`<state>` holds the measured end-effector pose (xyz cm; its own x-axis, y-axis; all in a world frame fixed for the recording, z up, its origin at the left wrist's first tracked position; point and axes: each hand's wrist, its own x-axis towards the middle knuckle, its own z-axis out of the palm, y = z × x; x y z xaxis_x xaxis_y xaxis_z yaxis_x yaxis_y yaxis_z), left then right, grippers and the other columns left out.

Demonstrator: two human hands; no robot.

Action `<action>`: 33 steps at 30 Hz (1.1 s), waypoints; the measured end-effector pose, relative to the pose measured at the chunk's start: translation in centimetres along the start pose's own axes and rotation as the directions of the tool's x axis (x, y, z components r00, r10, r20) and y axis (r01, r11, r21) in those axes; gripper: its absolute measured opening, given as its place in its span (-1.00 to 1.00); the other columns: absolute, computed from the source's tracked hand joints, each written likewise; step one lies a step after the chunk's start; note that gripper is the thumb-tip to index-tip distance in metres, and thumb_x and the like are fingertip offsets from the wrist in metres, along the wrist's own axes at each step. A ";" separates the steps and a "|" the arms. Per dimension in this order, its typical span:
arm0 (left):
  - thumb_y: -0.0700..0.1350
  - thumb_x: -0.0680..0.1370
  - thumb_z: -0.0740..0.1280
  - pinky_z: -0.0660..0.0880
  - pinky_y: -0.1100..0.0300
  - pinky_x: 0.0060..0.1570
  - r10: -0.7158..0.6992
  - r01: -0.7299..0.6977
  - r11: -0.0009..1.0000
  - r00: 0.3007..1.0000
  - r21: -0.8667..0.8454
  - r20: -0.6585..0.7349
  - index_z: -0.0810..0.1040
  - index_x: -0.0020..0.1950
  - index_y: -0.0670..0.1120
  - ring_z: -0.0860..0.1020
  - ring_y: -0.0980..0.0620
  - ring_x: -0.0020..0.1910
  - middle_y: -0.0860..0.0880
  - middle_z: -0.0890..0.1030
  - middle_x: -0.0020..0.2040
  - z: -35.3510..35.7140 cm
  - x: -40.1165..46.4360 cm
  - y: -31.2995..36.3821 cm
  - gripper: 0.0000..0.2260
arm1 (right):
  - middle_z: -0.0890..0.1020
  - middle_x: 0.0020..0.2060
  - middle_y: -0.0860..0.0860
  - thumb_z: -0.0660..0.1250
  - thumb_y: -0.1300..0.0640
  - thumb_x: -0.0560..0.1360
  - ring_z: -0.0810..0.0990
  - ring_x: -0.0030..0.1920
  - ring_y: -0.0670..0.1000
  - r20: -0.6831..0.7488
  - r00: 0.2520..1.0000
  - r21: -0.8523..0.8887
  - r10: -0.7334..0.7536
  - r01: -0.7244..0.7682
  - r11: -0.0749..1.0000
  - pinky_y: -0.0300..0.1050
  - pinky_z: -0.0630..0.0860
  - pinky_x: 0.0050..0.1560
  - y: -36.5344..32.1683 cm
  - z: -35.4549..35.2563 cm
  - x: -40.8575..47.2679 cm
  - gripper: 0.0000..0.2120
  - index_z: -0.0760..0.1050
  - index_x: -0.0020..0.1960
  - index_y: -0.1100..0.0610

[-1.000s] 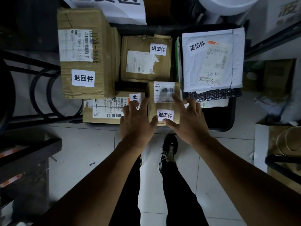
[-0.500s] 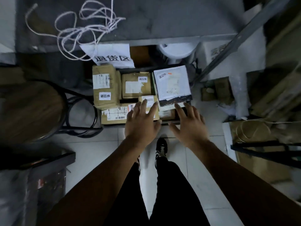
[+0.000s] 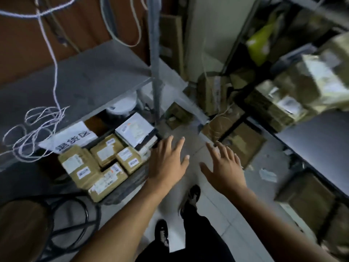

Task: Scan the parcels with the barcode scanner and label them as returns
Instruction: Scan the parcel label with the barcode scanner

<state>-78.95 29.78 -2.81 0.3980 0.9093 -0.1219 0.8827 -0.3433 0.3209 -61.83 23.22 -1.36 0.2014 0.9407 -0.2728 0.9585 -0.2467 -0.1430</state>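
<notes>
Both hands are out in front, held over the floor (image 3: 190,140) and gripping nothing. The left hand (image 3: 167,167) has its fingers straight and spread, hanging just right of the crate (image 3: 130,183) of parcels without touching it. The right hand (image 3: 224,167) is fanned out too, thumb wide, well apart from the crate and near the boxes (image 3: 243,146) on the floor by the right-hand racks.

The parcels sit packed together in that dark crate, low on the left, under the grey shelf (image 3: 79,78). There is a tall brown box (image 3: 79,165) at the left end with two white labels on its top, a flat box (image 3: 107,180) at the near edge, a small box (image 3: 129,159) beside it and another box (image 3: 105,151) behind. A white mailer (image 3: 135,130) lies on top at the far right of the crate. Each brown box carries white stickers, but the print is too blurred to read.

A white sign (image 3: 69,137) hangs off the shelf edge above the crate. A loose white cord (image 3: 35,133) lies coiled on the shelf. More parcels (image 3: 294,91) crowd the racks on the right, smeared by blur. Bottom left, a round stool (image 3: 20,227). Two dark shoes (image 3: 192,195) are planted on the pale tiles below the hands. The scanner does not show.
</notes>
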 end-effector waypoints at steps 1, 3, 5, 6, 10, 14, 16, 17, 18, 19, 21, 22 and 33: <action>0.19 0.61 0.16 0.32 -0.02 0.29 0.045 -0.045 0.999 0.999 0.004 0.007 0.17 0.57 0.09 0.23 -0.11 0.45 -0.09 0.24 0.52 -0.4 -0.3 1.5 -0.46 | 0.09 0.58 0.08 0.09 -0.31 0.57 0.05 0.56 0.15 -0.036 0.999 0.018 0.037 -0.037 0.999 0.11 0.05 0.52 1.0 -0.7 -1.3 -0.29 -0.09 0.60 -0.10; 0.19 0.61 0.16 0.32 -0.04 0.32 0.143 -0.143 0.989 0.989 0.024 0.030 0.14 0.58 0.11 0.21 -0.10 0.47 -0.08 0.21 0.53 -0.9 -0.7 4.9 -0.45 | 0.13 0.56 0.08 0.12 -0.30 0.57 0.09 0.55 0.16 -0.109 0.987 0.067 0.118 -0.111 0.991 0.15 0.10 0.52 3.4 -2.3 -4.2 -0.30 -0.05 0.59 -0.10; 0.19 0.62 0.15 0.32 -0.06 0.34 0.191 -0.193 0.981 0.981 0.032 0.041 0.11 0.58 0.12 0.18 -0.09 0.49 -0.07 0.19 0.55 -1.1 -0.9 7.2 -0.45 | 0.15 0.56 0.07 0.14 -0.29 0.57 0.12 0.54 0.15 -0.152 0.975 0.085 0.160 -0.149 0.985 0.14 0.14 0.51 5.3 -3.2 -5.9 -0.30 -0.03 0.59 -0.10; 0.19 0.62 0.15 0.31 -0.06 0.35 0.232 -0.233 0.972 0.972 0.039 0.043 0.10 0.58 0.12 0.17 -0.08 0.50 -0.06 0.18 0.55 -1.1 -1.1 8.9 -0.45 | 0.16 0.55 0.06 0.14 -0.28 0.57 0.13 0.53 0.15 -0.176 0.965 0.099 0.193 -0.177 0.979 0.14 0.15 0.51 6.7 -3.7 -7.1 -0.31 -0.03 0.59 -0.10; 0.17 0.64 0.13 0.26 -0.03 0.39 0.359 -0.363 0.929 0.931 0.065 0.068 0.09 0.59 0.12 0.14 -0.06 0.52 -0.03 0.17 0.56 -1.0 -1.7 15.7 -0.46 | 0.18 0.55 0.07 0.17 -0.27 0.56 0.18 0.52 0.16 -0.242 0.921 0.144 0.306 -0.278 0.950 0.14 0.20 0.48 12.2 -5.2 -10.8 -0.30 -0.02 0.59 -0.10; 0.16 0.64 0.13 0.29 -0.01 0.36 0.445 -0.453 0.886 0.891 0.103 0.093 0.09 0.58 0.12 0.18 -0.06 0.49 -0.02 0.20 0.54 -0.2 -2.2 22.9 -0.47 | 0.21 0.53 0.06 0.18 -0.25 0.56 0.22 0.49 0.14 -0.268 0.883 0.178 0.386 -0.349 0.920 0.11 0.23 0.45 18.0 -6.1 -14.3 -0.30 0.00 0.59 -0.08; 0.15 0.64 0.14 0.31 0.00 0.34 0.469 -0.480 0.871 0.876 0.103 0.115 0.10 0.58 0.11 0.20 -0.06 0.48 -0.01 0.22 0.52 0.5 -2.4 26.6 -0.48 | 0.25 0.51 0.06 0.18 -0.24 0.56 0.25 0.47 0.14 -0.281 0.866 0.201 0.413 -0.368 0.908 0.10 0.25 0.43 20.9 -6.6 -15.9 -0.33 0.05 0.57 -0.07; 0.15 0.64 0.14 0.32 -0.01 0.33 0.482 -0.494 0.863 0.868 0.105 0.121 0.11 0.57 0.11 0.22 -0.07 0.47 -0.01 0.23 0.51 0.8 -2.5 28.4 -0.48 | 0.27 0.49 0.06 0.18 -0.23 0.56 0.26 0.47 0.13 -0.287 0.859 0.213 0.424 -0.374 0.903 0.09 0.26 0.42 22.3 -6.8 -16.7 -0.34 0.07 0.56 -0.06; 0.15 0.63 0.15 0.33 -0.01 0.31 0.494 -0.506 0.856 0.861 0.108 0.120 0.13 0.57 0.10 0.24 -0.07 0.46 -0.01 0.24 0.50 1.2 -2.4 30.1 -0.49 | 0.28 0.48 0.05 0.19 -0.22 0.56 0.27 0.46 0.12 -0.289 0.855 0.219 0.431 -0.379 0.899 0.07 0.27 0.41 23.8 -7.0 -17.3 -0.35 0.09 0.56 -0.06; 0.14 0.63 0.16 0.34 -0.01 0.30 0.501 -0.512 0.851 0.858 0.112 0.117 0.16 0.56 0.09 0.26 -0.07 0.44 -0.01 0.26 0.49 1.5 -2.4 31.8 -0.49 | 0.28 0.48 0.05 0.18 -0.22 0.56 0.27 0.45 0.11 -0.291 0.852 0.220 0.436 -0.384 0.897 0.05 0.28 0.40 25.2 -7.1 -17.9 -0.36 0.09 0.55 -0.06; 0.13 0.63 0.17 0.36 0.00 0.27 0.507 -0.519 0.846 0.854 0.123 0.115 0.22 0.53 0.06 0.29 -0.07 0.41 -0.01 0.29 0.46 1.9 -2.3 34.7 -0.52 | 0.27 0.49 0.04 0.16 -0.24 0.57 0.27 0.45 0.09 -0.295 0.842 0.222 0.451 -0.399 0.890 0.02 0.30 0.38 28.0 -7.1 -18.8 -0.37 0.09 0.55 -0.05; 0.13 0.63 0.17 0.37 0.01 0.26 0.512 -0.524 0.843 0.851 0.125 0.115 0.24 0.52 0.06 0.30 -0.07 0.40 -0.01 0.30 0.45 2.1 -2.2 36.1 -0.53 | 0.26 0.49 0.05 0.15 -0.24 0.57 0.27 0.46 0.09 -0.294 0.837 0.229 0.462 -0.408 0.884 0.02 0.31 0.37 29.2 -7.2 -19.2 -0.37 0.09 0.55 -0.05; 0.11 0.62 0.18 0.40 0.02 0.24 0.547 -0.559 0.821 0.828 0.112 0.122 0.31 0.48 0.04 0.34 -0.05 0.37 -0.01 0.36 0.40 3.8 2.8 45.8 -0.56 | 0.28 0.47 0.03 0.16 -0.22 0.58 0.29 0.44 0.08 -0.251 0.810 0.314 0.529 -0.449 0.837 0.02 0.36 0.32 39.3 -9.1 -16.6 -0.40 0.14 0.54 -0.02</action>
<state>-36.50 15.69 8.00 0.8429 0.5365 -0.0401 0.5307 -0.8169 0.2261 -25.62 0.04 6.15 0.7211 0.6904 -0.0576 0.6480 -0.7016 -0.2964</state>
